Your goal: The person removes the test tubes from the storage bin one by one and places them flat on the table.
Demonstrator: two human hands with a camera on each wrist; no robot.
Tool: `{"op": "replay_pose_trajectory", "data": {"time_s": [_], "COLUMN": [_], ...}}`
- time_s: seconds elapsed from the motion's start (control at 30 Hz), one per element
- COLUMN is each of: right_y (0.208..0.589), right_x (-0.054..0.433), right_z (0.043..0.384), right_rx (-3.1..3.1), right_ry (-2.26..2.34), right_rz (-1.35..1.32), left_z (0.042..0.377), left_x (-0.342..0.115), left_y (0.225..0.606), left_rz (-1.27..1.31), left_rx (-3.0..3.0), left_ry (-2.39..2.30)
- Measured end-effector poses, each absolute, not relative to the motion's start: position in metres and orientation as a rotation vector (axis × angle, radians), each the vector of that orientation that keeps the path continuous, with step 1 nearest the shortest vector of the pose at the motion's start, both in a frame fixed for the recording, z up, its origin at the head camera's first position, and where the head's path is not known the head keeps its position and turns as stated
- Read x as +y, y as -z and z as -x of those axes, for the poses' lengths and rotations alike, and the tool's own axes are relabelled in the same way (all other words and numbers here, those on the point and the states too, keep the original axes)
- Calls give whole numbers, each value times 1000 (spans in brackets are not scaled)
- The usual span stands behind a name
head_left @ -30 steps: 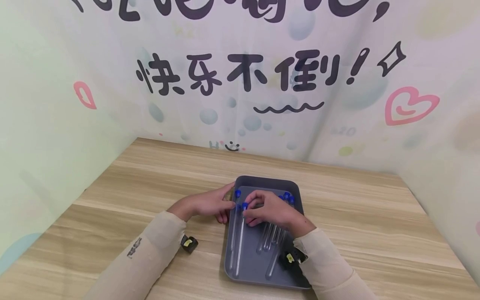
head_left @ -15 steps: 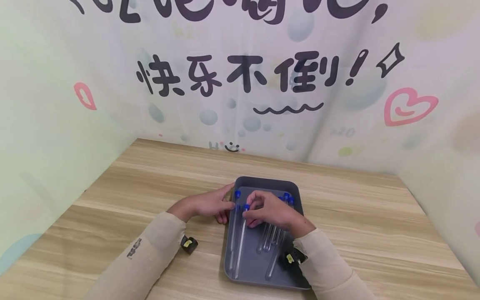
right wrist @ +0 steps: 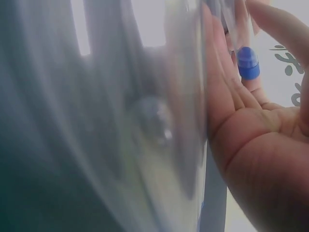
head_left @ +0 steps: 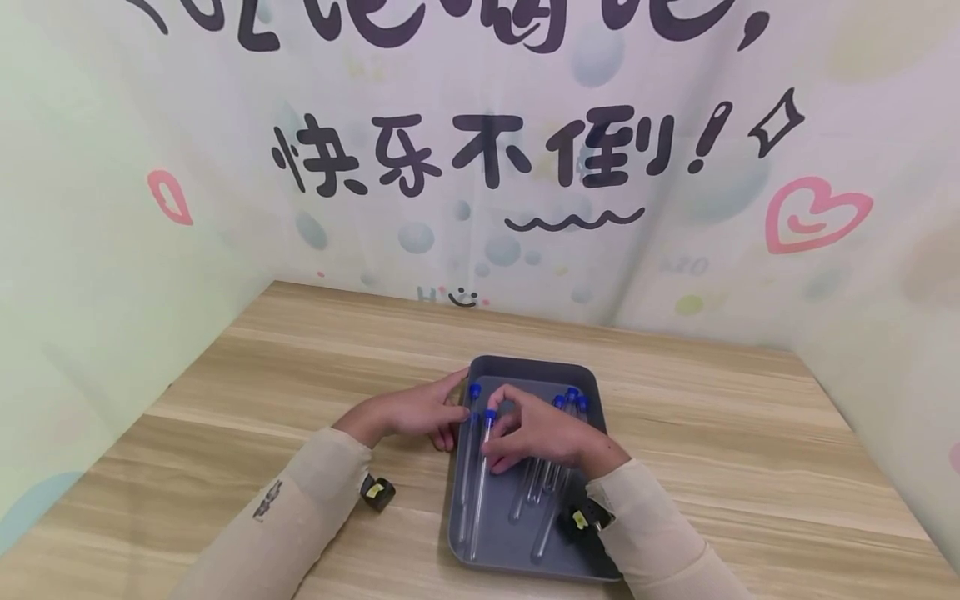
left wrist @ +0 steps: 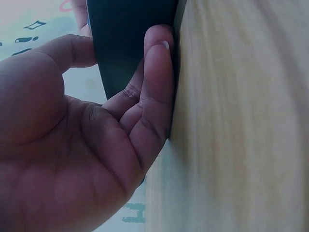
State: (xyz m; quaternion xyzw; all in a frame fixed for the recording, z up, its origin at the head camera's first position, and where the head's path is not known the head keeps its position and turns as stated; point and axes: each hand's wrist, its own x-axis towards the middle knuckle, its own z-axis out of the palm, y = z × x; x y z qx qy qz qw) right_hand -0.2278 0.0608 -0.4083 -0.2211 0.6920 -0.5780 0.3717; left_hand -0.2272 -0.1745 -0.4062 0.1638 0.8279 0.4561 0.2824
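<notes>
A grey tray (head_left: 525,569) on the table holds several clear test tubes with blue caps. My left hand (head_left: 415,412) holds the tray's left side, thumb at the rim; in the left wrist view its fingers lie against the dark outer wall (left wrist: 130,43). My right hand (head_left: 536,433) is inside the tray, pinching a test tube (head_left: 480,492) near its blue cap. That cap (right wrist: 248,65) shows beside the fingers in the right wrist view. Another capped tube (head_left: 467,467) lies along the left wall. More tubes (head_left: 551,475) lie under and right of my right hand, partly hidden.
A wooden table (head_left: 315,350) surrounds the tray. Behind it hangs a printed cloth (head_left: 480,167) with dark lettering. Black wrist devices (head_left: 377,492) sit by both sleeves. Blurred clear tubes (right wrist: 159,121) fill much of the right wrist view.
My right hand's thumb and fingers have spread a little, and the thumb has slid down the tube. The held tube's cap has shifted slightly. My left hand stays at the tray.
</notes>
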Motion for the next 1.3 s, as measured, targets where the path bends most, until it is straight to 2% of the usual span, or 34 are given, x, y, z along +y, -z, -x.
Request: {"op": "replay_pose_trajectory", "data": {"time_s": [0.77,1.3], "right_y": [409,405], "right_x": [60,61], "right_z": [228,231], "right_rx": [1792,1884], "right_ry": [1503,1678], "right_rz": [519,447], "left_z": [226,224], "left_x": [-174,-173], "left_y": [406,405], "left_rz": [-441,-428], "left_rx": [2218,2245], "left_ry": [-1220,-1207]}}
